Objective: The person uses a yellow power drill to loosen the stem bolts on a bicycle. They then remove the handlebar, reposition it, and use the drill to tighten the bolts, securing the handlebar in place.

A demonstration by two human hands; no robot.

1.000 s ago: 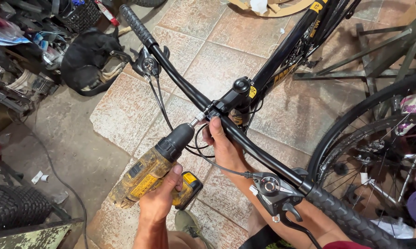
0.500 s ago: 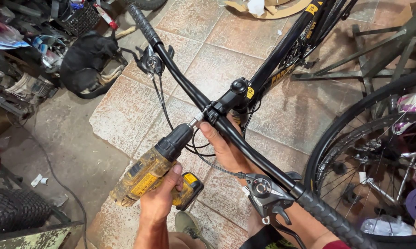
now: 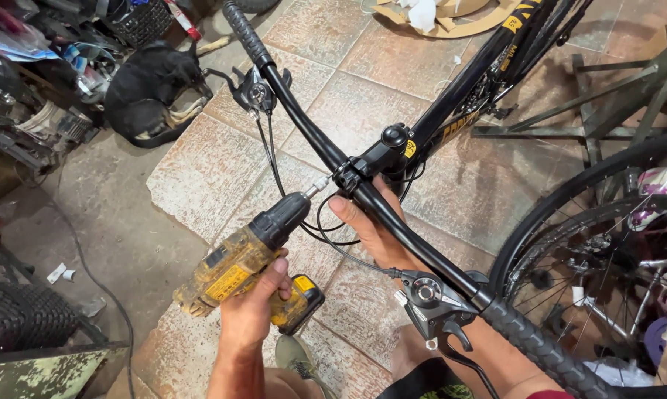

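My left hand (image 3: 252, 307) grips a worn yellow and black cordless drill (image 3: 234, 266). Its bit points up and to the right, with the tip at the front clamp of the black stem (image 3: 381, 151). The stem holds a black bicycle handlebar (image 3: 304, 122) that crosses the view diagonally. My right hand (image 3: 370, 229) reaches under the bar just right of the stem, fingers curled around it. A gear shifter with a brake lever (image 3: 429, 295) sits on the bar near my right wrist, beside a ribbed rubber grip (image 3: 540, 347). A second shifter (image 3: 256, 92) sits at the far end.
A black dog (image 3: 152, 85) lies on the stone floor at the upper left beside piled clutter. A knobby tyre (image 3: 23, 318) lies at the lower left. A spoked bicycle wheel (image 3: 570, 222) stands at the right, with a metal stand (image 3: 607, 96) and cardboard (image 3: 452, 22) beyond.
The drill has risen slightly and its bit now meets the stem clamp. My right hand keeps its hold under the bar. The view has shifted a little.
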